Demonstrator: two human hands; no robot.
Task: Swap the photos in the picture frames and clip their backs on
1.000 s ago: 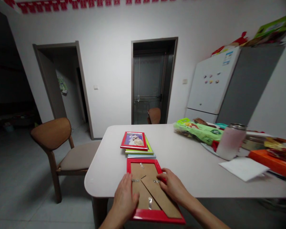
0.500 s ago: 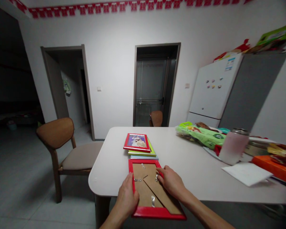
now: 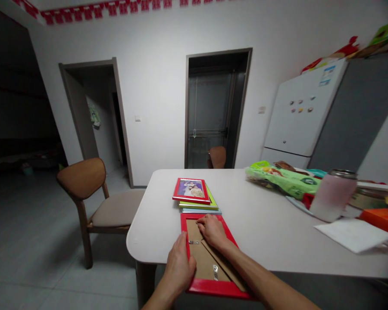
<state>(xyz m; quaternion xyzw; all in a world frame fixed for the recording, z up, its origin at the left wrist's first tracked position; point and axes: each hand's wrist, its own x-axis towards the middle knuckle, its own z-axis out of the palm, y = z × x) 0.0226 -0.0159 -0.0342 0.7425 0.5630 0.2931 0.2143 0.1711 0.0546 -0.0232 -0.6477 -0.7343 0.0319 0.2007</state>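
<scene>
A red picture frame (image 3: 220, 287) lies face down at the table's near edge, its brown backing board (image 3: 203, 260) and folded stand strip facing up. My left hand (image 3: 180, 262) grips the frame's left side, thumb on top. My right hand (image 3: 213, 232) reaches across the board, its fingertips pinched at the metal clip near the top edge, which they mostly cover. One metal clip (image 3: 194, 242) shows at the left and another clip (image 3: 215, 272) near the bottom. The right side's clip is hidden under my right hand.
Just beyond lies a stack of frames, a red photo frame (image 3: 191, 190) above a green frame (image 3: 213, 202) and a light blue one. To the right are a green package (image 3: 284, 181), a pink bottle (image 3: 334, 196) and white paper (image 3: 354, 234). A chair (image 3: 84, 181) stands left.
My right hand has moved from the right side's clip up and left to the top clip. My left hand keeps its hold. The view has shifted slightly.
</scene>
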